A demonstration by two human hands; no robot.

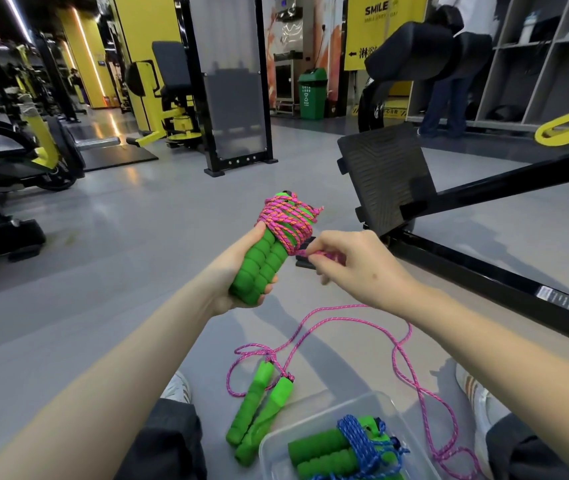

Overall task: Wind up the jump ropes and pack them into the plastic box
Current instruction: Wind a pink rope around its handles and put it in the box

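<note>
Up front, the left hand (pixel 238 271) grips paired green handles (pixel 265 268) wrapped in pink cord (pixel 286 216); the right hand (pixel 355 268) pinches the cord's end just beside them. Below, a loose jump rope (pixel 255 400) sprawls beside the plastic box (pixel 314 419); open floor (pixel 120 254) lies leftward, a black frame (pixel 466 268) rightward.

Grey floor (pixel 137 237) bears a loose jump rope (pixel 251 403) and plastic box (pixel 400 424).
</note>
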